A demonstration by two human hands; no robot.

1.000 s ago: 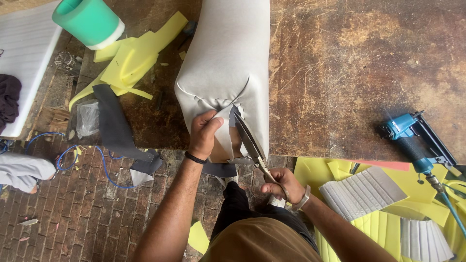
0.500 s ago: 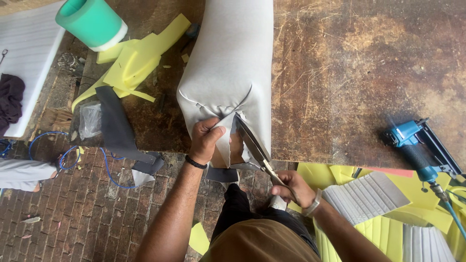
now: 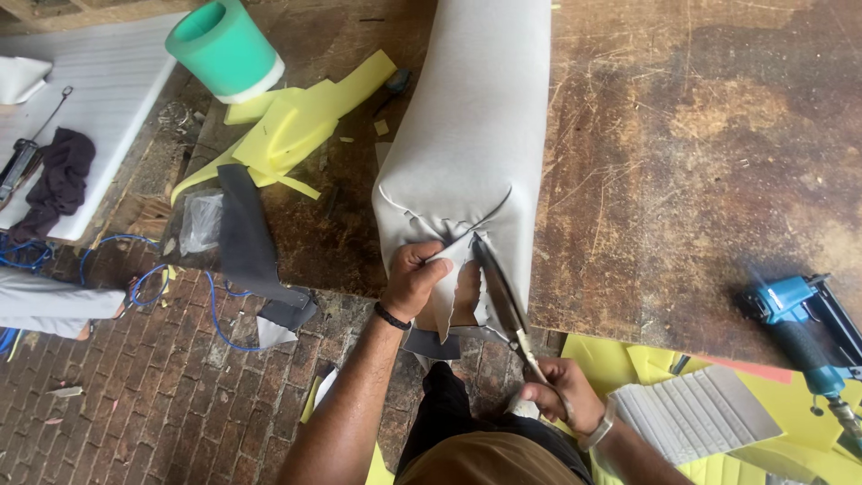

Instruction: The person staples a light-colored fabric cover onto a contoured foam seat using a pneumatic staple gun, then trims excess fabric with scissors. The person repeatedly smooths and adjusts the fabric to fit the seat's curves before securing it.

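scissors (image 3: 503,292) cutting fabric (image 3: 449,269) at table edge (image 3: 620,325)

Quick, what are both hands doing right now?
Left hand: closed, pinching the loose grey fabric flap on the padded piece.
Right hand: closed around the scissors handles.

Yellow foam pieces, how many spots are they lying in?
2: one pile of yellow foam offcuts on the worn wooden table beside the green roll, another heap of yellow foam sheets below the table's near edge, bottom right. More may be hidden.
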